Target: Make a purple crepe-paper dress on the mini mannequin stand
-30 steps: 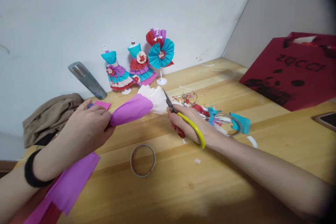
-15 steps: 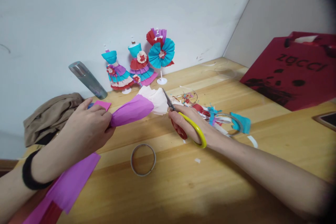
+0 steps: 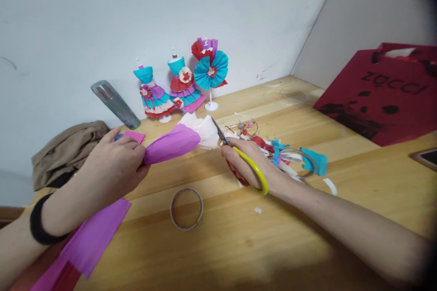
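My left hand (image 3: 119,161) is closed on one end of a gathered piece of purple crepe paper (image 3: 172,144). White crepe paper (image 3: 201,129) fans out from the purple piece's far end, toward the right. In my right hand (image 3: 246,159) is a pair of scissors with yellow handles (image 3: 252,168). Their dark blades point up and to the left, beside the white paper's right edge; whether they touch it I cannot tell. A longer purple and red crepe paper piece (image 3: 95,238) lies under my left forearm.
Three little paper dresses on stands (image 3: 186,79) are by the wall, near a grey-green bottle (image 3: 116,104) and brown cloth (image 3: 68,150). A tape roll (image 3: 171,209) lies in front. Paper scraps (image 3: 287,152) are on the right, with a red bag (image 3: 378,95) behind.
Both hands stay nearly where they were, still holding the paper and the scissors. The whole view has shifted very slightly.
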Demonstrator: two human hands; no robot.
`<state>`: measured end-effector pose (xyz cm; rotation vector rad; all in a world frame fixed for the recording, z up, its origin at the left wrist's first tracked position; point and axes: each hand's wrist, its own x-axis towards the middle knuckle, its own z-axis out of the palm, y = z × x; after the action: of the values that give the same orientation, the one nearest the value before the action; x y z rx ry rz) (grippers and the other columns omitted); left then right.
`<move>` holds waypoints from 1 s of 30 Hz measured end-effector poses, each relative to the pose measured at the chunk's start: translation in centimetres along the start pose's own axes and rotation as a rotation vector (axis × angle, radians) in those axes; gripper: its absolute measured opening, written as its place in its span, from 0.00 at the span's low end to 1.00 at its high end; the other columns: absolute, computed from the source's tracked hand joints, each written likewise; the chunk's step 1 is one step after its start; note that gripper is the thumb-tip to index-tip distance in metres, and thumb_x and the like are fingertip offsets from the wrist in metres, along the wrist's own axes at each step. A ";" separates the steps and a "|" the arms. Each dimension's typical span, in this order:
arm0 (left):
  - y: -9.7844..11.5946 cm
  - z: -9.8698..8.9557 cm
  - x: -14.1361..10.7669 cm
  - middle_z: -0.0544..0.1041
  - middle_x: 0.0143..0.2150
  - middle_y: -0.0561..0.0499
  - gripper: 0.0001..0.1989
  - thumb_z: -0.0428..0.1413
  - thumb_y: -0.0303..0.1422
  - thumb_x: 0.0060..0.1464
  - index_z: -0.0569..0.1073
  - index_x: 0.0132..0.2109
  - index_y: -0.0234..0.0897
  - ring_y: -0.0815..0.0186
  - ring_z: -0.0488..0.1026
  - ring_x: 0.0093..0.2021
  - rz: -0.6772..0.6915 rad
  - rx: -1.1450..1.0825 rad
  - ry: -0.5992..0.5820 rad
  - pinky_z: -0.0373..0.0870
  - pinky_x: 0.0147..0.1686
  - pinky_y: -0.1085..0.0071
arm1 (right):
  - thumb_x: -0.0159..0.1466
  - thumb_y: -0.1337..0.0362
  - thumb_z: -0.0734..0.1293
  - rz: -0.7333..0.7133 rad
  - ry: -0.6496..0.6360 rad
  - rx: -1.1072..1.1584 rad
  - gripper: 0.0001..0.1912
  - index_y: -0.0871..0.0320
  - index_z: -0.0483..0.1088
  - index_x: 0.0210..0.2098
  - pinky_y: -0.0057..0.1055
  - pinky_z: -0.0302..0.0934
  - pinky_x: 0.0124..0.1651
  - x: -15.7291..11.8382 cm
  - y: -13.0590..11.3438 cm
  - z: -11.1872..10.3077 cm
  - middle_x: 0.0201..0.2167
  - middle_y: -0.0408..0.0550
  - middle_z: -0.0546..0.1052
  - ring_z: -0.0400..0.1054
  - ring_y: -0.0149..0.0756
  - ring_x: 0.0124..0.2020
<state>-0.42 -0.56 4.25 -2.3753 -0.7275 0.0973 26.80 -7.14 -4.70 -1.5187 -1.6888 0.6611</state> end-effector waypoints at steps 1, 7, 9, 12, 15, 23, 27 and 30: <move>0.0 0.0 0.0 0.76 0.23 0.48 0.14 0.52 0.31 0.54 0.72 0.22 0.38 0.58 0.72 0.28 -0.004 0.002 0.000 0.68 0.43 0.55 | 0.70 0.50 0.54 -0.002 -0.013 0.004 0.21 0.54 0.58 0.25 0.32 0.56 0.30 0.0 0.1 0.0 0.21 0.48 0.69 0.68 0.38 0.29; -0.3 -0.1 0.1 0.77 0.25 0.47 0.12 0.54 0.31 0.54 0.74 0.23 0.37 0.56 0.74 0.30 -0.011 0.020 -0.039 0.68 0.45 0.53 | 0.68 0.52 0.57 0.044 -0.029 -0.058 0.18 0.56 0.64 0.27 0.30 0.54 0.31 0.3 0.2 -0.1 0.21 0.46 0.69 0.66 0.37 0.27; -0.5 -0.1 0.1 0.78 0.26 0.47 0.11 0.55 0.31 0.54 0.74 0.23 0.37 0.56 0.74 0.30 -0.003 0.024 -0.013 0.69 0.44 0.54 | 0.67 0.52 0.57 0.052 -0.027 -0.059 0.18 0.56 0.66 0.28 0.30 0.54 0.31 0.4 0.2 0.0 0.21 0.45 0.69 0.65 0.36 0.26; -0.8 -0.1 0.1 0.77 0.25 0.47 0.11 0.57 0.31 0.53 0.73 0.23 0.37 0.55 0.74 0.30 0.030 0.053 0.055 0.70 0.42 0.54 | 0.67 0.51 0.56 0.063 -0.034 -0.056 0.19 0.56 0.67 0.28 0.30 0.53 0.31 0.4 0.3 0.1 0.20 0.45 0.68 0.64 0.36 0.25; -1.0 0.0 0.0 0.76 0.24 0.47 0.11 0.57 0.31 0.53 0.72 0.23 0.36 0.54 0.75 0.29 0.055 0.107 0.123 0.71 0.42 0.51 | 0.68 0.51 0.56 0.068 -0.035 -0.078 0.19 0.56 0.65 0.27 0.30 0.53 0.31 0.4 0.5 0.2 0.20 0.45 0.68 0.64 0.36 0.26; -1.3 0.2 0.2 0.80 0.30 0.41 0.12 0.52 0.28 0.59 0.75 0.29 0.36 0.50 0.78 0.39 -0.006 0.210 0.105 0.67 0.55 0.41 | 0.68 0.49 0.53 0.024 -0.014 -0.062 0.21 0.55 0.56 0.23 0.30 0.51 0.30 0.4 0.7 0.4 0.21 0.44 0.67 0.62 0.34 0.25; -2.2 0.7 0.3 0.78 0.28 0.44 0.14 0.49 0.25 0.59 0.74 0.28 0.39 0.48 0.77 0.48 -0.029 0.221 0.127 0.60 0.61 0.38 | 0.69 0.46 0.52 0.009 -0.057 -0.037 0.23 0.54 0.56 0.25 0.30 0.52 0.30 0.2 1.1 0.4 0.20 0.43 0.66 0.62 0.34 0.24; -3.2 0.8 0.3 0.77 0.29 0.47 0.16 0.45 0.21 0.59 0.73 0.30 0.39 0.52 0.75 0.52 -0.055 0.164 0.118 0.53 0.64 0.38 | 0.69 0.45 0.51 -0.012 -0.072 -0.025 0.24 0.54 0.56 0.25 0.30 0.53 0.30 0.2 1.3 0.5 0.20 0.43 0.67 0.62 0.34 0.25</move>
<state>-1.93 2.14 5.57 -2.1835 -0.7004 -0.0061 27.17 -6.71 -6.04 -1.5173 -1.7642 0.6983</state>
